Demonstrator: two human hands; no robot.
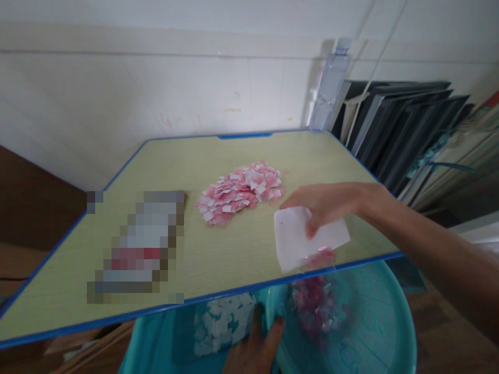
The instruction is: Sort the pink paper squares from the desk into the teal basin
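My right hand (322, 205) is closed on a flat white card (294, 236) with a small hole in one corner, held at the table's front right edge. Pink bits (322, 257) lie against the card's lower edge and spill over the table edge. Below, a round teal basket (393, 311) holds blurred pink and clear pieces (317, 306). My left hand (253, 348) is low in the view, its thumb and fingers around the near-left rim of this basket, partly cut off. Further back on the table, a heap of small pink and white squares (241, 189) lies apart from the card.
The pale yellow table (187, 275) has a blue edge. A pixelated flat object (140, 241) lies on its left. A teal tub (156, 337) with white pieces (224, 322) stands below. A clear bottle (331, 85) and dark panels (405, 124) are at the back right.
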